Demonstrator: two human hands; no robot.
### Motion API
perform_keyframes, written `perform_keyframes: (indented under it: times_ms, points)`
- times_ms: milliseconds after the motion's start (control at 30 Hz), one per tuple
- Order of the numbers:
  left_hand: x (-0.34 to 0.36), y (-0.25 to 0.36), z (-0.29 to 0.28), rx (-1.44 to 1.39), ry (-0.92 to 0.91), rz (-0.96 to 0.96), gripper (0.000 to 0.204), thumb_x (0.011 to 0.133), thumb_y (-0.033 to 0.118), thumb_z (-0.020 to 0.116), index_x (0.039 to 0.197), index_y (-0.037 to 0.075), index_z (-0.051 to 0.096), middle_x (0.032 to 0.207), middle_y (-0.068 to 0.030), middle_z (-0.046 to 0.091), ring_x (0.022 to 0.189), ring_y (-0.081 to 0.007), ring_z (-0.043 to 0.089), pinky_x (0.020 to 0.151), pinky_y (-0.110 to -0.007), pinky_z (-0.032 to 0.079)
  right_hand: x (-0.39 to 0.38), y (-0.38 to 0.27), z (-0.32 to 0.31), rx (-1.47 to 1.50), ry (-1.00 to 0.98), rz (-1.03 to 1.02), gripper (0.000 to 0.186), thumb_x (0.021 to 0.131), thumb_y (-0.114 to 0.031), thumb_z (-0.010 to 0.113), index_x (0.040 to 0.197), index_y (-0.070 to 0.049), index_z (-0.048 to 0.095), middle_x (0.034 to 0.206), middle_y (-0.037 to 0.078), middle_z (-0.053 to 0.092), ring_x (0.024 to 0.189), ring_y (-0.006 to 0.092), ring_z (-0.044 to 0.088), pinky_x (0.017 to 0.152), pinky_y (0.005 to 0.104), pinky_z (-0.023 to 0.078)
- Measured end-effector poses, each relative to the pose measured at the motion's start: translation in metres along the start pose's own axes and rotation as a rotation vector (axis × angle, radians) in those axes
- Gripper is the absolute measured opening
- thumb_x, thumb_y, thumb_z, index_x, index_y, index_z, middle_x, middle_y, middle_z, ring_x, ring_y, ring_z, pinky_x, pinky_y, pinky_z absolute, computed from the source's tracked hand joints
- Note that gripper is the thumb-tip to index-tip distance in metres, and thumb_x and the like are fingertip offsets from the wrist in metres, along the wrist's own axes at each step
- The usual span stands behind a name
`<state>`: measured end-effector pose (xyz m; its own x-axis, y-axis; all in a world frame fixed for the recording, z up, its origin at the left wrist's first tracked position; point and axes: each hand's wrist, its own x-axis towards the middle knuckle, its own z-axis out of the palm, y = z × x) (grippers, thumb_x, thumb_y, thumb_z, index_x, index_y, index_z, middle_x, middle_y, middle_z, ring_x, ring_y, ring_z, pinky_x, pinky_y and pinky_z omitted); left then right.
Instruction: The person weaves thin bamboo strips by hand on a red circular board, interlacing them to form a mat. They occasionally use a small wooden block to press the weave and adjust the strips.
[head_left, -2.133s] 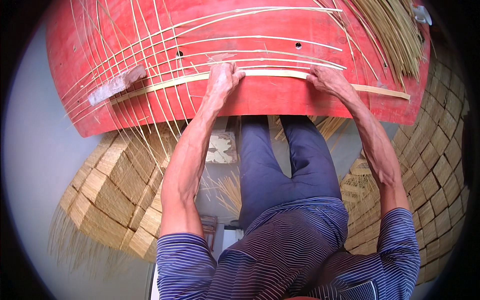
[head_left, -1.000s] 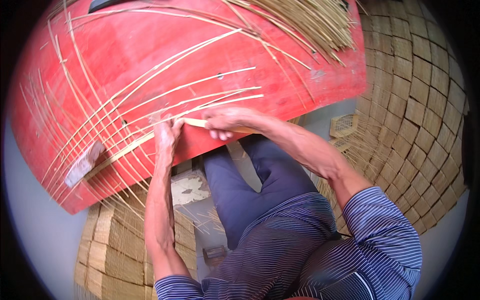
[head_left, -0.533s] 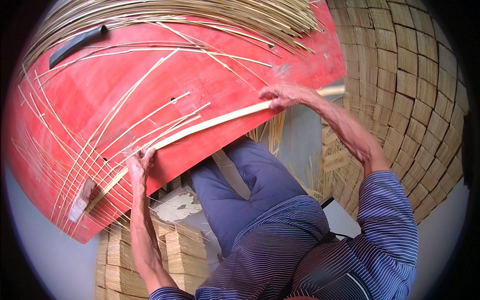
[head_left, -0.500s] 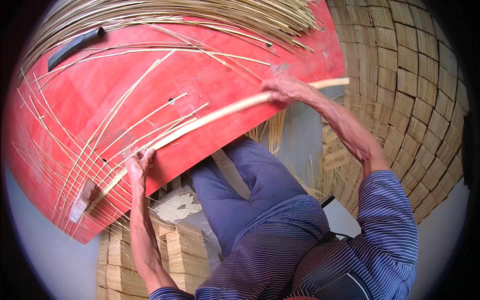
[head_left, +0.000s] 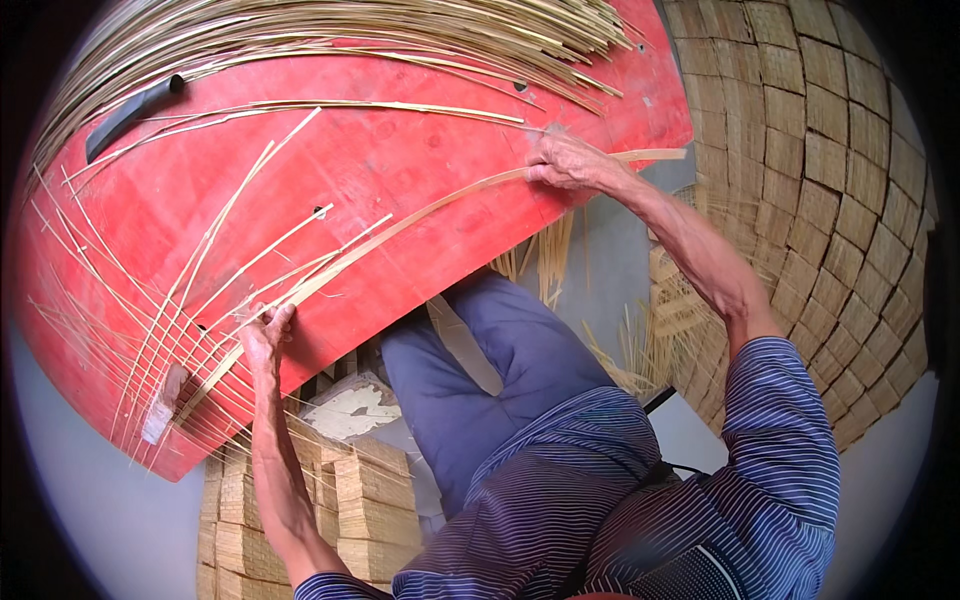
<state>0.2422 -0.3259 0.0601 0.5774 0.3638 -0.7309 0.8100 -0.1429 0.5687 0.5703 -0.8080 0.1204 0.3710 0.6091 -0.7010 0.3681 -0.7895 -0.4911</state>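
A long, pale bamboo strip (head_left: 430, 208) runs slantwise over the red tabletop (head_left: 440, 270), bowing slightly between my two hands. My right hand (head_left: 572, 163) is closed round it near its far right end, which sticks out past the table's right edge. At the lower left, my left hand (head_left: 265, 335) pinches the strip where it meets the woven lattice (head_left: 185, 345) of thin bamboo strips. That lattice lies flat with loose ends fanning outward. A pale block (head_left: 163, 405) rests on the lattice's lower left part. My left fingers partly hide the crossings beneath them.
A thick bundle of bamboo strips (head_left: 400, 25) lies along the table's far side. Near it is a black tube-like piece (head_left: 135, 118). Stacked woven bamboo pieces (head_left: 800, 150) stand at right, with another stack (head_left: 375, 500) below the table at left. My legs are under the near edge.
The strip between my hands has gone from nearly straight to slightly bowed, and its face looks narrower. My right hand has shifted a little. A thin diagonal strip near it no longer shows.
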Motion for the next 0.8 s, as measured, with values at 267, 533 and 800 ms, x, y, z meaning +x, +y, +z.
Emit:
perform_keyframes:
  times_ms: [267,533,800]
  points:
    - [-0.003,0.017,0.005,0.067,-0.018,-0.001,0.03,0.086,0.022,0.079,0.072,0.005,0.058,0.061,-0.0018,0.056,0.052,-0.011,0.055,0.046,-0.026,0.045,0.022,0.007,0.011,-0.285,0.057,0.049,0.022,0.081,-0.021,0.056,0.078,-0.003,0.067,0.083,0.021,0.068,0.078,0.0414,0.067,0.062,0.0541,0.05]
    - [-0.004,0.022,0.006,0.053,-0.019,-0.014,0.031,0.086,0.02,0.079,0.07,0.005,0.057,0.061,-0.0024,0.056,0.051,-0.0116,0.054,0.045,-0.026,0.044,0.036,0.0,0.011,-0.334,-0.034,0.152,0.02,0.077,-0.014,0.052,0.08,0.0,0.066,0.084,0.025,0.069,0.08,0.0435,0.068,0.063,0.0566,0.053]
    - [-0.003,0.02,0.006,0.073,-0.006,-0.021,0.029,0.087,0.019,0.077,0.07,0.005,0.058,0.06,-0.0007,0.055,0.051,-0.0096,0.052,0.047,-0.027,0.043,0.036,-0.012,0.017,-0.405,0.016,0.162,0.021,0.08,-0.017,0.054,0.076,0.0,0.067,0.077,0.024,0.068,0.075,0.0422,0.068,0.06,0.0538,0.052]
